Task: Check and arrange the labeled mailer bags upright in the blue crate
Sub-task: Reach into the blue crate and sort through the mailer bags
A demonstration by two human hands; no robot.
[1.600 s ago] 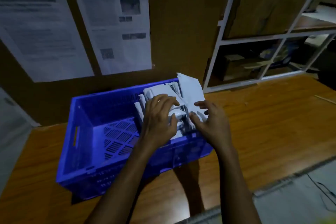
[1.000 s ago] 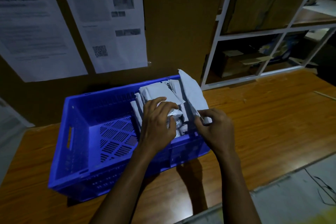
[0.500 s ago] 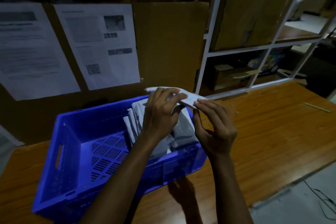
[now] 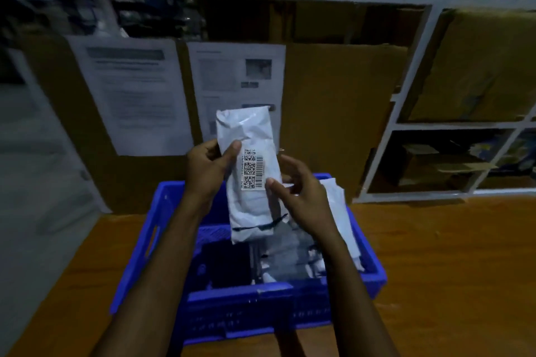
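I hold one white mailer bag (image 4: 249, 136) upright above the blue crate (image 4: 240, 307), its barcode label (image 4: 251, 169) facing me. My left hand (image 4: 207, 166) grips its left edge, thumb on the front beside the label. My right hand (image 4: 298, 191) pinches the bag's right edge just below the label. Several more white and grey mailer bags (image 4: 293, 252) stand in the right part of the crate, one tall bag (image 4: 339, 211) leaning against the right wall. The crate's left part looks dark and I cannot tell what is in it.
The crate sits on a wooden table (image 4: 449, 269). Behind it a cardboard panel (image 4: 333, 113) carries two printed sheets (image 4: 133, 95). A white shelf frame (image 4: 406, 113) with cardboard boxes (image 4: 478, 72) stands at the back right. A grey surface (image 4: 34, 182) is on the left.
Both hands have lifted one mailer bag out of the crate and turned it upright with its label facing me. The camera has tilted upward and closer.
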